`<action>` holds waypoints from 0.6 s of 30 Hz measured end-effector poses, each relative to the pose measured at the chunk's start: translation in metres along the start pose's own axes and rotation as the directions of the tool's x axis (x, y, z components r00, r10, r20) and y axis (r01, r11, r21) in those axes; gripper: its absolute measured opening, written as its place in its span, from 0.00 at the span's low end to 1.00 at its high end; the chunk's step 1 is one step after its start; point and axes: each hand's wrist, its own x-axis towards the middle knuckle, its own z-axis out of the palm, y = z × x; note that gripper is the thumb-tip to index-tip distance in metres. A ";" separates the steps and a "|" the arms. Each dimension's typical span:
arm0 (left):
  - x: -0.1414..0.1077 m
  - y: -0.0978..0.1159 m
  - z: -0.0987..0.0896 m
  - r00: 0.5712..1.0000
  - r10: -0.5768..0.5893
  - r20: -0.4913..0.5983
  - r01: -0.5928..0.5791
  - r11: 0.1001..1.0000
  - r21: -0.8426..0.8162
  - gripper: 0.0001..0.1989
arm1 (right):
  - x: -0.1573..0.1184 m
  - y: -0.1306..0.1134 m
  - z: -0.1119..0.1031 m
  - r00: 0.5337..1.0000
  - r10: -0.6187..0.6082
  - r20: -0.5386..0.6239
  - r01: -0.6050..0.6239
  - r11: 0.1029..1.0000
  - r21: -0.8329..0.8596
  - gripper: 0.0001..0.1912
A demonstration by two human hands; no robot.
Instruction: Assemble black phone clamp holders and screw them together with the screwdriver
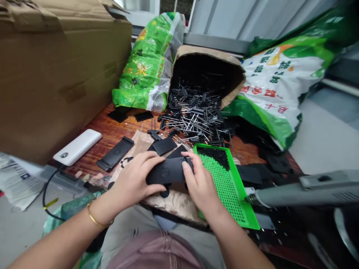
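Between my two hands is a flat black plastic plate (165,172) with a round mark on its face. My left hand (137,173) grips its left end, thumb along the near edge and fingers over the far edge. At the right end my right hand (200,181) is closed on the plate, thumb and forefinger near its corner. Dark round pieces show partly below the plate. Just beyond it lie several black plates (164,145). A similar black part (115,153) rests on the table to the left. Close to my right hand is a green perforated tray (244,209) with small black pieces at its far end.
Black parts with metal rods (196,116) spill from an open cardboard box (209,52). A grey electric screwdriver-like tool (303,192) points in from the right. A white power bank (77,147) with a cable, a big carton (56,67) and two sacks (146,63) stand around.
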 end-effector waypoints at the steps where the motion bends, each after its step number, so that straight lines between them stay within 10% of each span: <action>1: -0.001 -0.001 0.006 0.997 -0.061 -0.042 0.058 0.996 -0.073 0.29 | -0.002 0.003 0.000 0.997 0.040 -0.059 -0.038 0.999 0.019 0.19; 7: -0.005 -0.004 0.028 0.871 -0.488 0.060 0.440 0.718 -0.540 0.19 | -0.015 0.018 -0.003 0.980 0.144 -0.139 -0.134 0.988 0.076 0.19; 18: -0.016 0.005 0.008 0.949 -0.306 0.076 0.309 0.860 -0.406 0.21 | -0.030 0.030 -0.008 0.958 0.222 -0.179 -0.210 0.974 0.085 0.16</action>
